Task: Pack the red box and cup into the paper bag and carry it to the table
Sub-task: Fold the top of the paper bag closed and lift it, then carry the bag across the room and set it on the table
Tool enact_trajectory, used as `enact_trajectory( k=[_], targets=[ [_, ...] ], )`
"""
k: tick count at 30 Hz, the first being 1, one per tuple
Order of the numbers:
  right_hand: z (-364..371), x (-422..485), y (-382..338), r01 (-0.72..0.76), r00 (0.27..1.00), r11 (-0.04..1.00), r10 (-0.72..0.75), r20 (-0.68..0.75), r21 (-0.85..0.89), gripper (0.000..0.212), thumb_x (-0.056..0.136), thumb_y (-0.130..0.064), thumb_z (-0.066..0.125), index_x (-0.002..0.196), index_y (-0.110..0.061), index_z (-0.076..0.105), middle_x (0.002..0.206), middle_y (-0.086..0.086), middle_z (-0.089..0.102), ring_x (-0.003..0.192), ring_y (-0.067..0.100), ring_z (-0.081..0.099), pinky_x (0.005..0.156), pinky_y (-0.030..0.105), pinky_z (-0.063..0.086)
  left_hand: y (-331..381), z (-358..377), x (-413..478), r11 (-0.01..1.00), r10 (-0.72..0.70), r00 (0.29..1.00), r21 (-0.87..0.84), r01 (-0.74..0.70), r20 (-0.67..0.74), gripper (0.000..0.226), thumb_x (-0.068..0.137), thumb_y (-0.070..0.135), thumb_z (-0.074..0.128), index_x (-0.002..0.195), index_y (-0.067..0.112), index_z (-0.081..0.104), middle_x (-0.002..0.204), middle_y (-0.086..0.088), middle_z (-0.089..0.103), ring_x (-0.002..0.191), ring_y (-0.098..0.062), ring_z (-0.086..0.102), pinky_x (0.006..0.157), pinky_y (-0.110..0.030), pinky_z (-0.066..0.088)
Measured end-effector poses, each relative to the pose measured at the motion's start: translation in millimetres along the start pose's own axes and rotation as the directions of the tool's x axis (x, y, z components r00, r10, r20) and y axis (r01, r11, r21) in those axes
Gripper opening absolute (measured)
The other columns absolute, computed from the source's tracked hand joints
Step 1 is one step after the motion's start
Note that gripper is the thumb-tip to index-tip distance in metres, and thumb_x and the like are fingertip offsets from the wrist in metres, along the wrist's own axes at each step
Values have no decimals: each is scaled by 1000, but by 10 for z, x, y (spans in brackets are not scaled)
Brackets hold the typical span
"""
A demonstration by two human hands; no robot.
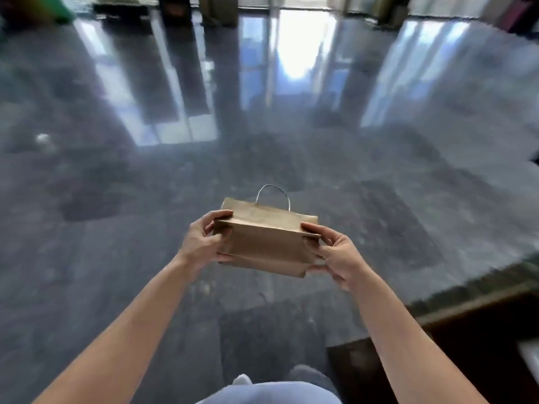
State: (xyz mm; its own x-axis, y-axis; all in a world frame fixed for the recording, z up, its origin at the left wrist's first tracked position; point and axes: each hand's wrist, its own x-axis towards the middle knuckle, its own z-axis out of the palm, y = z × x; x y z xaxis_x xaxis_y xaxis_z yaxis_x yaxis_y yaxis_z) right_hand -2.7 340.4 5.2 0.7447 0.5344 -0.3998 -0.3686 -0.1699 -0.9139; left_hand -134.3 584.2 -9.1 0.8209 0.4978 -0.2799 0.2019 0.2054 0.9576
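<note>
A brown paper bag [265,240] with a thin white cord handle [272,193] hangs in the air in front of me, over the floor. My left hand [204,240] grips its left end and my right hand [332,252] grips its right end, thumbs on top. The bag's mouth is pressed shut, so nothing inside shows. Neither the red box nor the cup is in view.
A glossy dark stone floor [145,228] spreads ahead, reflecting bright windows. A dark wooden edge [466,316] of furniture runs along the lower right. Blurred objects stand along the far wall at the top. My legs and shoe [242,380] show at the bottom.
</note>
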Motion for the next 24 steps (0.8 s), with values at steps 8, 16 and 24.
enact_trajectory(
  k=[8, 16, 24],
  targets=[
    [2863, 1187, -165, 75, 778, 934, 164, 607, -349, 39, 84, -4, 71, 111, -31, 71, 112, -3, 67, 85, 16, 66, 68, 44, 61, -252, -2264, -812, 982, -53, 746, -172, -84, -664, 53, 86, -14, 57, 106, 34, 67, 109, 0, 61, 90, -14, 63, 51, -41, 61],
    [5088, 2195, -220, 187, 517, 887, 276, 810, -422, 36, 83, -5, 72, 111, -29, 71, 117, 1, 65, 83, 17, 65, 65, 45, 60, -109, -3859, -612, 974, -100, 499, -188, -128, -861, 45, 90, -7, 59, 106, 34, 67, 106, 2, 60, 87, -15, 61, 54, -45, 61],
    [7013, 3271, -886, 238, 423, 848, 349, 836, -474, 23, 89, -17, 68, 102, -35, 75, 92, -6, 74, 71, 14, 68, 69, 55, 60, 579, -5447, 194, 1000, -8, 344, -3, 15, -939, 41, 89, 9, 65, 114, 41, 64, 110, 1, 64, 84, -16, 64, 46, -44, 59]
  ],
)
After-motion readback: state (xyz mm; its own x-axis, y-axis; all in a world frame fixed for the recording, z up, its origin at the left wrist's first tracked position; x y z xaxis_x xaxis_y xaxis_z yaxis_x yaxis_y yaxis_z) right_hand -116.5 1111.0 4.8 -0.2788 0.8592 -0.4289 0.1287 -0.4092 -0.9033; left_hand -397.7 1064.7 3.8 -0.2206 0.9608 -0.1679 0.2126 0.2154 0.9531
